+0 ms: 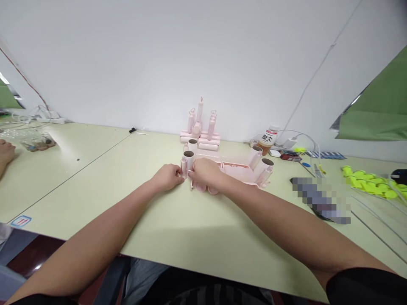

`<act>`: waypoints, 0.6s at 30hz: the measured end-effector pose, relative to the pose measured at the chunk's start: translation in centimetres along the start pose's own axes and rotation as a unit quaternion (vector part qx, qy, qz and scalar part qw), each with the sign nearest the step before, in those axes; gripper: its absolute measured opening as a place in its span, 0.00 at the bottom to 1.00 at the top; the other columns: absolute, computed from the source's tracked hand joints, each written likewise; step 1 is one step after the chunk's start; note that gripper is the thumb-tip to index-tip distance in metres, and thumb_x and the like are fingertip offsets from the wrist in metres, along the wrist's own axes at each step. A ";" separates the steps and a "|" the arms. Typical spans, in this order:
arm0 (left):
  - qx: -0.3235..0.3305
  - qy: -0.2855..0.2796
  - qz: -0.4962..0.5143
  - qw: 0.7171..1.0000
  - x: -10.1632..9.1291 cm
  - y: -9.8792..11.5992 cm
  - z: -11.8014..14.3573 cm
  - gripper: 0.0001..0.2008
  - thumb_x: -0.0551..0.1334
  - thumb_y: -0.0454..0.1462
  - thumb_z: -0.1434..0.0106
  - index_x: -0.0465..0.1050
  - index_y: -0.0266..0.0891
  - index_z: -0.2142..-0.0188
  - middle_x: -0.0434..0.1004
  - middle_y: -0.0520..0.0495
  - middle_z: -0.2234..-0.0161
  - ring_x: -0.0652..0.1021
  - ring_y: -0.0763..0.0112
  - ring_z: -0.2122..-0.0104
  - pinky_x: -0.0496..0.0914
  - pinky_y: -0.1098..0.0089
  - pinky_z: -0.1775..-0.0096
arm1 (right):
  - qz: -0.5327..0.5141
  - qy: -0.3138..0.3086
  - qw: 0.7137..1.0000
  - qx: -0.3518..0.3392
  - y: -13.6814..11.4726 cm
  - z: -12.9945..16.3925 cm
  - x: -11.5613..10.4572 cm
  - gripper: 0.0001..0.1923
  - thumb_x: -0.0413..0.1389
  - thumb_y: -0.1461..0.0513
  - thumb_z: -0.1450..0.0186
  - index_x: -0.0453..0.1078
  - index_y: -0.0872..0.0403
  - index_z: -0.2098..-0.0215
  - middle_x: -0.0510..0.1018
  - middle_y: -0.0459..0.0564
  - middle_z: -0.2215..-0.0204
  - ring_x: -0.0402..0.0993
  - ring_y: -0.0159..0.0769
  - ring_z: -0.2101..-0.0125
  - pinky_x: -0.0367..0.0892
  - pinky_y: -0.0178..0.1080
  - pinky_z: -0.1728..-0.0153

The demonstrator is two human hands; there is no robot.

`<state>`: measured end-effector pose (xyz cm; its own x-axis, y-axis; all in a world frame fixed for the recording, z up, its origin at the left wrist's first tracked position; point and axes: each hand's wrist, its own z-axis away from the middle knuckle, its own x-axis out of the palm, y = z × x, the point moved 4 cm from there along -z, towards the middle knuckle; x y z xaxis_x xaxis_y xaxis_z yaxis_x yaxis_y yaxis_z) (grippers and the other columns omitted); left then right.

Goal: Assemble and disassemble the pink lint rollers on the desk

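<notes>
A pink tray-like piece (240,173) lies on the table in front of me, with white rolls on cardboard cores at its left and right ends. At its left end stands a small clear pinkish cylinder (184,167), with the fingertips of my left hand (167,176) closed against its side. Just behind it rises a white roll (189,157). My right hand (206,171) is curled over the tray's left part, beside that roll. Its fingers are bent inward, and what they grip is hidden. Round pink ends (201,187) show below the right hand.
Several pink rollers (201,131) are stacked by the wall. On the right are a drink bottle (269,140), a blurred dark object (319,201), yellow-green pieces (370,182) and cables. Another person's hand (5,151) shows at far left near clear plastic packaging (38,142).
</notes>
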<state>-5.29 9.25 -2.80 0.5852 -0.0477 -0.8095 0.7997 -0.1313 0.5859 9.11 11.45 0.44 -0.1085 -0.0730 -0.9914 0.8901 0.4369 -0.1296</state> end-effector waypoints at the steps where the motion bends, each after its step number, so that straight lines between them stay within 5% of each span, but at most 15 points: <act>1: -0.002 0.001 -0.007 1.000 0.0 0.0 0.0 0.06 0.64 0.39 0.50 0.68 0.40 0.76 0.71 0.51 0.77 0.70 0.68 0.76 0.59 0.69 0.72 | 0.000 0.000 1.000 0.002 0.1 0.1 -0.1 0.13 0.55 0.59 0.37 0.74 0.55 0.76 0.79 0.53 0.75 0.74 0.37 0.74 0.59 0.35 0.75; 5: -0.014 0.001 -0.024 1.000 -0.1 -0.1 0.0 0.07 0.64 0.41 0.49 0.71 0.40 0.75 0.72 0.49 0.76 0.72 0.66 0.75 0.59 0.69 0.72 | 0.000 0.027 1.000 0.003 0.5 1.3 -1.4 0.12 0.52 0.58 0.36 0.75 0.54 0.71 0.80 0.52 0.72 0.74 0.37 0.72 0.56 0.36 0.74; 11: -0.038 -0.018 -0.033 0.999 -0.5 -0.5 0.5 0.12 0.65 0.43 0.50 0.73 0.40 0.67 0.76 0.48 0.71 0.74 0.65 0.72 0.62 0.70 0.72 | -0.087 0.165 0.981 -0.055 2.4 6.9 -3.7 0.15 0.48 0.59 0.32 0.74 0.53 0.70 0.79 0.47 0.74 0.71 0.33 0.72 0.54 0.34 0.72; 18: -0.055 -0.064 -0.051 0.995 -1.3 -0.4 1.6 0.12 0.64 0.45 0.50 0.69 0.41 0.73 0.73 0.50 0.73 0.71 0.68 0.75 0.61 0.70 0.74 | -0.139 0.090 0.960 -0.226 2.0 13.6 2.0 0.13 0.49 0.61 0.33 0.75 0.55 0.69 0.80 0.49 0.73 0.72 0.33 0.73 0.56 0.34 0.72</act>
<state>-6.56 7.78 -2.07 0.4833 -0.1657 -0.8596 0.8684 -0.0335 0.4947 16.72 0.02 -1.58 -0.4243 -0.1045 -0.8995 0.5374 0.7704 -0.3430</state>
